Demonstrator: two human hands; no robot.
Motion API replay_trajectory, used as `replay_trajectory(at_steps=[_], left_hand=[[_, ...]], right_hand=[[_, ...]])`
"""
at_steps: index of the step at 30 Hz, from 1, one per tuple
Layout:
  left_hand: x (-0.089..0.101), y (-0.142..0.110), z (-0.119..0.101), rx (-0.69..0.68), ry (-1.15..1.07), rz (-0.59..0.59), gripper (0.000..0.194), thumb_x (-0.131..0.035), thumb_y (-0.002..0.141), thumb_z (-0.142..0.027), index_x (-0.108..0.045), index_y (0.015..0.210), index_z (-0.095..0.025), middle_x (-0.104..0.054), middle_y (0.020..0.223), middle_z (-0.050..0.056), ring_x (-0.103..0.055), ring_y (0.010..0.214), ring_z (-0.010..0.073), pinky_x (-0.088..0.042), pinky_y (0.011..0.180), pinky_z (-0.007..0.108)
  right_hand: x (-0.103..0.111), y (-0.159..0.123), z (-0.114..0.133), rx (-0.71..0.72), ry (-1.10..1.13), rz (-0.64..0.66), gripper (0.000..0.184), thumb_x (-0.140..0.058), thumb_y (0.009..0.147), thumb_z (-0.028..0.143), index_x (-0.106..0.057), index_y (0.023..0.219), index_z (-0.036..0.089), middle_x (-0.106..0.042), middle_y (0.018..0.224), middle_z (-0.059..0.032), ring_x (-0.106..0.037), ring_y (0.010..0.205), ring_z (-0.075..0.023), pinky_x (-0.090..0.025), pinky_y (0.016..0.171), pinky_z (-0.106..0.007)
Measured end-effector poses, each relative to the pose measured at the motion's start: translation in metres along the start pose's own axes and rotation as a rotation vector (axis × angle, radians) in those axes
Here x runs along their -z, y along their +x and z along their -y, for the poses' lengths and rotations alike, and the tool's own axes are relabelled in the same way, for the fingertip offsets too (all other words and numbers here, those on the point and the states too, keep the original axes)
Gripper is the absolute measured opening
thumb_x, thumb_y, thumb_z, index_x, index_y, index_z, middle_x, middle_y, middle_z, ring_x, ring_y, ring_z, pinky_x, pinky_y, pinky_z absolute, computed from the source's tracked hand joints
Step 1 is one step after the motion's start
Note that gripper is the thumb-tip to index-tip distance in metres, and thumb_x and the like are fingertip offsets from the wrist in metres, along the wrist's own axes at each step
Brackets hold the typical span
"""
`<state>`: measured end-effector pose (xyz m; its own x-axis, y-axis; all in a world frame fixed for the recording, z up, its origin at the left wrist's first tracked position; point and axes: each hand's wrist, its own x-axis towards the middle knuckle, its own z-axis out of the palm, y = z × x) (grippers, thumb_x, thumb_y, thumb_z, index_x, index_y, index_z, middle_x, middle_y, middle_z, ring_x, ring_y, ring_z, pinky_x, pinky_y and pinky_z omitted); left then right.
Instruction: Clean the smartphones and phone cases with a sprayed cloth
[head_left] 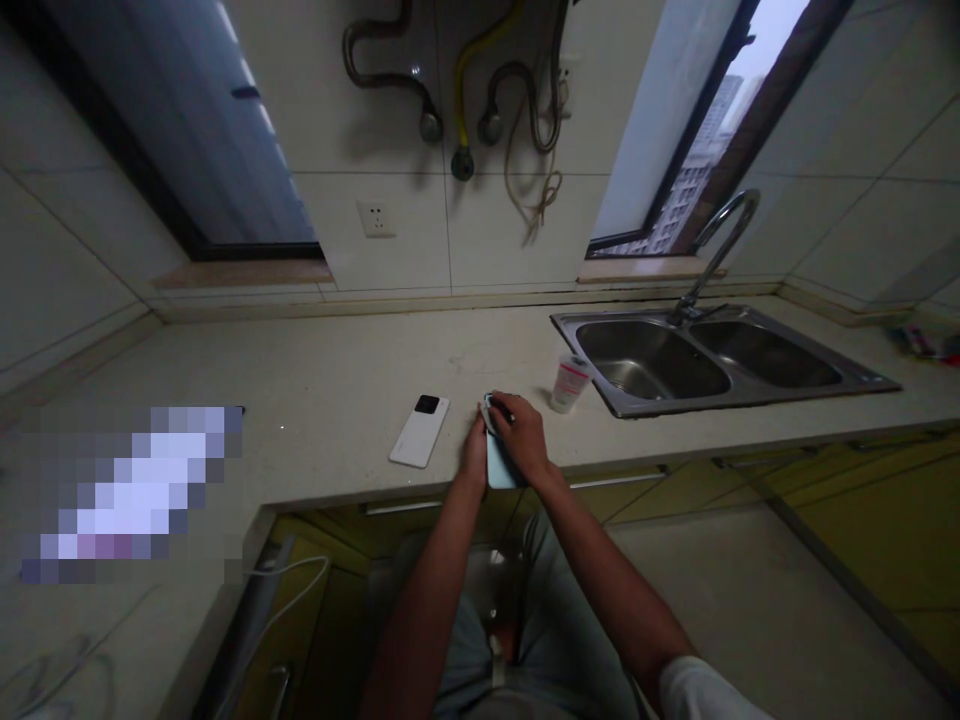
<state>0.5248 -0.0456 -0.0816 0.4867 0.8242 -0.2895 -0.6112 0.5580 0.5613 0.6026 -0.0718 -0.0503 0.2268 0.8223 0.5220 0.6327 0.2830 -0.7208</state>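
And there's the sleeve, five o'clock, white and short, stopping near the right elbow! Down at six, trousers in washed-out grey-blue, a pale, narrow strip at their front. Towards twelve from those, bare forearms, bare left hand, bare right hand.

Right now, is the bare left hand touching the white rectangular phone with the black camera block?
Apart: the head view shows bare pale countertop between the left hand and the white phone.

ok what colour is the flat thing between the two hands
The flat thing looks pale blue; the head view shows it.
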Motion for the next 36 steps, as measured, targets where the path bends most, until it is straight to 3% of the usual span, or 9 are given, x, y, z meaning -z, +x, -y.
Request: replay_trajectory(at_steps=[3,7,13,19,22,27,31,36], left_hand=[[-0.002,0.0,-0.003,0.074,-0.061,-0.019,0.05,-0.056,0.088,-0.054,-0.068,0.113,-0.013,-0.075,0.102,0.011,-0.068,0.107,0.0275,-0.054,0.096,0.038],[-0.003,0.001,-0.003,0.112,-0.105,-0.089,0.042,-0.05,0.092,-0.048,-0.07,0.109,-0.015,-0.075,0.096,0.009,-0.069,0.104,0.0266,-0.054,0.095,0.038],[-0.007,0.002,-0.002,0.189,-0.127,-0.016,0.047,-0.05,0.093,-0.05,-0.071,0.111,-0.013,-0.076,0.097,0.011,-0.071,0.098,0.0278,-0.055,0.09,0.037],[-0.012,-0.003,-0.004,0.202,-0.175,0.043,0.048,-0.05,0.094,-0.051,-0.07,0.116,-0.013,-0.076,0.097,0.012,-0.072,0.098,0.028,-0.055,0.092,0.039],[-0.013,-0.005,-0.005,0.199,-0.169,0.058,0.05,-0.048,0.095,-0.052,-0.069,0.118,-0.013,-0.076,0.097,0.012,-0.071,0.101,0.0285,-0.054,0.094,0.04],[-0.013,-0.01,-0.006,0.167,-0.164,0.094,0.05,-0.048,0.096,-0.051,-0.068,0.121,-0.013,-0.075,0.106,0.013,-0.07,0.106,0.0287,-0.053,0.097,0.039],[-0.012,-0.008,-0.004,0.133,-0.149,0.112,0.051,-0.049,0.096,-0.051,-0.067,0.124,-0.013,-0.075,0.108,0.012,-0.069,0.108,0.0278,-0.053,0.097,0.039],[-0.008,0.0,-0.001,-0.014,-0.177,0.108,0.054,-0.044,0.097,-0.052,-0.064,0.128,-0.014,-0.075,0.107,0.012,-0.07,0.104,0.0264,-0.054,0.095,0.039]], right_hand=[[0.005,0.001,0.007,0.033,-0.049,-0.024,0.025,-0.058,0.092,0.028,-0.071,0.112,0.021,-0.072,0.108,-0.0125,-0.063,0.101,-0.0272,-0.048,0.094,-0.042],[0.015,-0.012,0.006,0.105,-0.102,0.086,0.024,-0.061,0.092,0.032,-0.07,0.112,0.021,-0.07,0.11,-0.0126,-0.061,0.104,-0.028,-0.048,0.093,-0.042],[0.026,-0.024,-0.017,0.089,-0.09,0.157,0.026,-0.06,0.09,0.023,-0.068,0.115,0.02,-0.071,0.1,-0.0087,-0.064,0.09,-0.0223,-0.05,0.084,-0.036],[0.035,-0.01,-0.009,0.028,-0.144,0.007,0.023,-0.06,0.092,0.034,-0.073,0.102,0.018,-0.069,0.082,-0.0056,-0.061,0.072,-0.0182,-0.047,0.07,-0.029],[0.034,-0.003,-0.005,0.004,-0.211,-0.044,0.026,-0.058,0.094,0.033,-0.073,0.105,0.016,-0.068,0.082,-0.0065,-0.06,0.073,-0.0184,-0.047,0.072,-0.03],[0.028,0.003,0.005,0.041,-0.32,0.135,0.028,-0.056,0.095,0.024,-0.071,0.116,0.015,-0.068,0.098,-0.0107,-0.062,0.087,-0.0203,-0.047,0.083,-0.031],[0.029,0.004,0.018,0.063,-0.409,0.278,0.026,-0.054,0.095,0.019,-0.072,0.114,0.017,-0.067,0.099,-0.0109,-0.061,0.093,-0.0212,-0.045,0.083,-0.029],[0.032,-0.008,0.032,0.104,-0.424,0.466,0.024,-0.053,0.095,0.015,-0.073,0.109,0.015,-0.067,0.099,-0.0114,-0.06,0.095,-0.0208,-0.043,0.085,-0.029]])
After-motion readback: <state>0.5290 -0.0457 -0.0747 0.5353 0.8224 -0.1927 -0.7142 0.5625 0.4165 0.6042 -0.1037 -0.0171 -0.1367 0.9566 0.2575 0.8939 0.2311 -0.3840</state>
